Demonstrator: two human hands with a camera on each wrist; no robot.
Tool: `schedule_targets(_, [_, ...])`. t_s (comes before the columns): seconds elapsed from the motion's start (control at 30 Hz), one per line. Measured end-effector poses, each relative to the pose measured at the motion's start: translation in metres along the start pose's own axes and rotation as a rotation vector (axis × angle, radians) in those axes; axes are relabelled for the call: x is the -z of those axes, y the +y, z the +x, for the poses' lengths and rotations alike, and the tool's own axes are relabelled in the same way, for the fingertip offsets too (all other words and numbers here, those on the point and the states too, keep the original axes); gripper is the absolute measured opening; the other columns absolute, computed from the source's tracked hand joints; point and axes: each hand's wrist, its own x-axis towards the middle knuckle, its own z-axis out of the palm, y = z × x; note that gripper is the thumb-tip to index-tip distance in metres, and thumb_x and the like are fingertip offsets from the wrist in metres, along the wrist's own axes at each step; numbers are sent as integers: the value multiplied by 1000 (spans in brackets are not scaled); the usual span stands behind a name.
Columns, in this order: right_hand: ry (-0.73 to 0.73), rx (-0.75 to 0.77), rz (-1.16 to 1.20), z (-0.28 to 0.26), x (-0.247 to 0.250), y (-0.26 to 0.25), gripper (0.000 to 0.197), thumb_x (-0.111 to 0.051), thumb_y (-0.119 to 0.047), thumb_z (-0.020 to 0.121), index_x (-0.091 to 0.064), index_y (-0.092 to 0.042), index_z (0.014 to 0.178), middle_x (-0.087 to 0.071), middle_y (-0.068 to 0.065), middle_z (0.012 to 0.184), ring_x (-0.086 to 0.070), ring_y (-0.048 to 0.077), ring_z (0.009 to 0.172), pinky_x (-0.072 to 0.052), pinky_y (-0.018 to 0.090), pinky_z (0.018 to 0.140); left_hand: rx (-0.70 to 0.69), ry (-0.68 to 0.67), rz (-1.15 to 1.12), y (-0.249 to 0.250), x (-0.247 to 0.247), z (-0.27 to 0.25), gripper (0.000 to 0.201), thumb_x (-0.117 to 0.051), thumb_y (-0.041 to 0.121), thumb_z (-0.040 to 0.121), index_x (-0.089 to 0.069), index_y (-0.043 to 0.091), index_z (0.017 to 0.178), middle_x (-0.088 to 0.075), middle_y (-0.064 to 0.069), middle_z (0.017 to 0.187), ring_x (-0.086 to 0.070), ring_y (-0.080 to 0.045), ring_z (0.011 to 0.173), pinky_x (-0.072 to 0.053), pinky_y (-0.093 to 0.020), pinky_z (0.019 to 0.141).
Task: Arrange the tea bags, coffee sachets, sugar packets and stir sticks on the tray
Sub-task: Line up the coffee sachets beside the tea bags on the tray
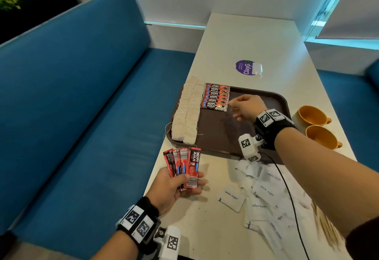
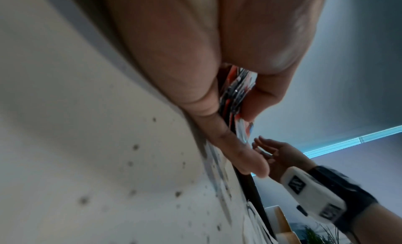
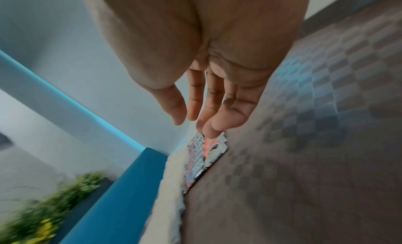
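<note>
A dark brown tray (image 1: 272, 97) lies on the white table. Two rows of pale tea bags (image 1: 187, 112) fill its left side. Beside them lies a stack of red coffee sachets (image 1: 216, 96), the same sachets (image 3: 205, 157) showing in the right wrist view. My right hand (image 1: 243, 107) hovers over the tray just right of that stack, fingers relaxed and holding nothing. My left hand (image 1: 180, 186) grips a fan of several red coffee sachets (image 1: 183, 165) at the table's left edge; the held sachets (image 2: 236, 94) sit between thumb and fingers. White sugar packets (image 1: 264, 194) lie scattered near the front.
Two orange cups (image 1: 315, 124) stand right of the tray. Wooden stir sticks (image 1: 326, 227) lie at the front right, partly under my right arm. A purple sticker (image 1: 245, 69) and a small white packet (image 1: 257, 69) sit beyond the tray. A blue bench (image 1: 82, 99) runs along the left.
</note>
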Motion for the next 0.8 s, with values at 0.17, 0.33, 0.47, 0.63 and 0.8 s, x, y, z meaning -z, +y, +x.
schedule_targets(0.17, [-74,153,15,-67,-3,8,6,-72,-12,93,-70,-9,97,-70,7,82,-59,14,53,-46,28,51,-33,57,92,4,-7,-5,23,-55,-3,100,-62,-4,122,-74,-25,111,-74,-42,96,-64,-40,72])
schedule_targets(0.33, [-193,179,-44,-141,-21,48,20,-76,-12,90,-70,-12,109,-74,2,90,-66,15,59,-55,29,53,-52,81,131,0,-8,-6,21,-65,4,95,-66,-6,114,-72,-32,106,-70,-49,88,-56,-56,80])
schedule_targets(0.47, [-217,117,103,-177,-38,81,26,-74,-8,92,-68,-12,117,-73,13,105,-69,21,65,-59,31,59,-18,86,123,5,-13,-10,32,-76,5,87,-65,-8,114,-72,-35,101,-70,-51,87,-61,-50,67])
schedule_targets(0.63, [-208,48,332,-197,-42,97,16,-71,-1,92,-77,-9,104,-73,22,94,-62,19,65,-54,32,62,-5,60,60,8,-17,-14,38,-73,2,86,-60,-15,116,-73,-32,94,-74,-37,66,-58,-32,47])
schedule_targets(0.8, [-143,104,405,-193,-24,92,19,-72,2,88,-83,-14,95,-66,10,77,-49,17,56,-50,32,56,-7,24,-63,8,-15,-12,44,-62,25,94,-58,-11,120,-71,-28,99,-74,-41,81,-61,-35,53])
